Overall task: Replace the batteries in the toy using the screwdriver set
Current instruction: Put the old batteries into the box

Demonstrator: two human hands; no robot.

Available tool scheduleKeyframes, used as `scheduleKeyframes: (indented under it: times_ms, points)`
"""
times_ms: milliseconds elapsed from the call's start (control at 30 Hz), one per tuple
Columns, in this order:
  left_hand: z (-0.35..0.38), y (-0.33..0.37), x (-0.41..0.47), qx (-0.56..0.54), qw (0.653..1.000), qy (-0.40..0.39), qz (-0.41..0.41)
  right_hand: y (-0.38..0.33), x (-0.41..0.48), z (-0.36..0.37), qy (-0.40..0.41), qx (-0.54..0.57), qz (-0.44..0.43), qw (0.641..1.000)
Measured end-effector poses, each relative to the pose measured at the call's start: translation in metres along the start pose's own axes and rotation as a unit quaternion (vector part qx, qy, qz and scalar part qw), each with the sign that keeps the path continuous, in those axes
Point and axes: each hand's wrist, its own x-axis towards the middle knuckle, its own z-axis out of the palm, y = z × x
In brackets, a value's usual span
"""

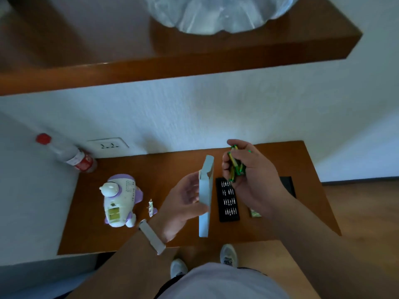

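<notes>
Okay, my left hand (183,203) at frame centre holds a pale blue cardboard box (205,197), thumb curled over its near face, with the torn-open flap end pointing at the wall. My right hand (248,175), just right of the box, is curled round a bunch of green batteries (235,167); too blurred to count them. Both hands are above the worktop (129,169).

A black screwdriver bit tray (227,199) lies flat on the worktop below the right hand, just right of the box in view, with rows of bits showing. The toy (121,199), white and purple, lies left of centre on the worktop, well apart from both hands. It has a yellow-green rectangle at its near end; I can't tell whether that is an open compartment.

- Small white piece (151,208): just right of the toy.
- Green scrap (255,213): right of the tray, partly hidden by my right wrist.
- Black flat item (287,186): mostly hidden behind the right forearm.
- Red-capped bottle (69,154): far left corner of the worktop, near a wall socket (108,144).
- Wooden shelf (194,61): across the top of frame, carrying a clear plastic bag (216,14).
</notes>
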Motion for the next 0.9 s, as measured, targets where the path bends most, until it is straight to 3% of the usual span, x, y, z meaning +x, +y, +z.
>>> scheduleKeyframes:
  times_ms: [167, 333, 600, 733, 900]
  points:
    - [-0.009, 0.014, -0.016, -0.057, 0.997, -0.052, -0.005, -0.004, -0.021, 0.039, -0.047, -0.034, -0.062, 0.996]
    - [-0.011, 0.018, -0.029, -0.032, 0.998, -0.058, 0.001, 0.007, -0.032, 0.061, -0.024, -0.130, -0.119, 0.984]
    - [0.014, 0.020, -0.040, 0.027, 0.999, 0.026, 0.030, 0.030, -0.038, 0.068, 0.016, -0.268, -0.136, 0.954]
    - [0.030, 0.023, -0.037, 0.037, 0.999, 0.003, 0.024, 0.034, -0.036, 0.073, 0.055, -0.213, -0.129, 0.967]
    - [0.026, 0.030, -0.035, -0.043, 0.996, -0.018, 0.077, 0.027, -0.037, 0.084, 0.014, -0.069, -0.116, 0.991]
